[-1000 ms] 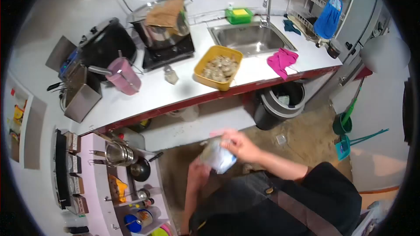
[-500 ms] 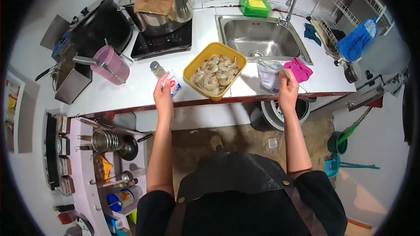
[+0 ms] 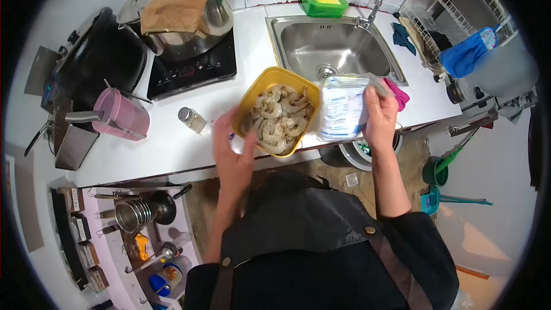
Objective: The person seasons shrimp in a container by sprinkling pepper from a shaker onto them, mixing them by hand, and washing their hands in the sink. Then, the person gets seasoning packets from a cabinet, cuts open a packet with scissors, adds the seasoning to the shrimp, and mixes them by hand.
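A yellow plastic tub (image 3: 245, 99) of raw shrimp (image 3: 278, 115) stands at the counter's front edge. My left hand (image 3: 232, 149), smeared by motion, is at the tub's left side with thumb and fingers apart. Behind it a small printed packet (image 3: 231, 136) lies on the counter, mostly hidden. My right hand (image 3: 380, 113) grips a clear plastic bag (image 3: 344, 106) by its right edge, just right of the tub. Inside the bag is something white with blue print, too blurred to read. A glass shaker (image 3: 193, 119) with a metal lid lies on its side left of the tub.
Behind the tub is a steel sink (image 3: 321, 46) with a faucet (image 3: 376, 6). An induction cooker (image 3: 195, 69) bears a large steel pot (image 3: 221, 14). A pink pitcher (image 3: 121, 113) stands left, and a magenta cloth (image 3: 397, 95) lies beyond my right hand.
My left hand has let go of the small packet and moved right to the tub. My right hand has brought the bag left, turning its printed side up. The view has shifted.
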A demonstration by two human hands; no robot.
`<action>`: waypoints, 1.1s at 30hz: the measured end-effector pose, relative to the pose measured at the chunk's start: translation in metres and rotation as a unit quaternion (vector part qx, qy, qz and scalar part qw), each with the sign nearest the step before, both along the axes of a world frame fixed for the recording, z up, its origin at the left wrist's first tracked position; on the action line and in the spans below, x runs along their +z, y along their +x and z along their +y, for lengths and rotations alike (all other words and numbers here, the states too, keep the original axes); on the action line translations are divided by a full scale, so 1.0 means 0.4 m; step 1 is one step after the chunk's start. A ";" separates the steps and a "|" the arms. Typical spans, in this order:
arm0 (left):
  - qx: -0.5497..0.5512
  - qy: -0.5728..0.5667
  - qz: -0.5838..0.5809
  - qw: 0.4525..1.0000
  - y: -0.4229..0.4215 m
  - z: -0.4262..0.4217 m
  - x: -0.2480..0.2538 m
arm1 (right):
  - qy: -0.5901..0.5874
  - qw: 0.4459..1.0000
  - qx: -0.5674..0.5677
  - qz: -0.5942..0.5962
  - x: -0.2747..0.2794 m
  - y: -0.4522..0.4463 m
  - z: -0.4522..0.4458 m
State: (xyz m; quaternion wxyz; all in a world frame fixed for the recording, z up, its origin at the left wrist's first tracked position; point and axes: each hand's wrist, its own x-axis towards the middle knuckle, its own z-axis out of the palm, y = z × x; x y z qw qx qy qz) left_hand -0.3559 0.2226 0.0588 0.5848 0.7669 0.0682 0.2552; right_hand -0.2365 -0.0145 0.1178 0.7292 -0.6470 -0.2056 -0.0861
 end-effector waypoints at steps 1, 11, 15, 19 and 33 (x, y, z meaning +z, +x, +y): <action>-0.048 -0.046 -0.028 0.997 -0.006 -0.028 0.029 | 0.055 0.993 0.094 0.049 -0.004 0.011 0.017; -0.428 -0.772 -0.042 0.468 0.055 -0.090 -0.045 | 0.043 0.805 0.587 0.068 0.057 0.121 0.295; -0.135 -0.630 -0.043 0.763 0.009 -0.015 -0.023 | -0.074 0.869 0.490 -0.011 0.032 0.189 0.293; 0.095 -0.395 -0.019 0.913 0.010 0.031 0.039 | 0.016 0.870 0.455 0.190 -0.043 0.251 0.200; 0.187 -0.266 -0.015 0.946 0.128 -0.009 0.049 | 0.048 0.904 0.343 0.250 -0.138 0.297 0.033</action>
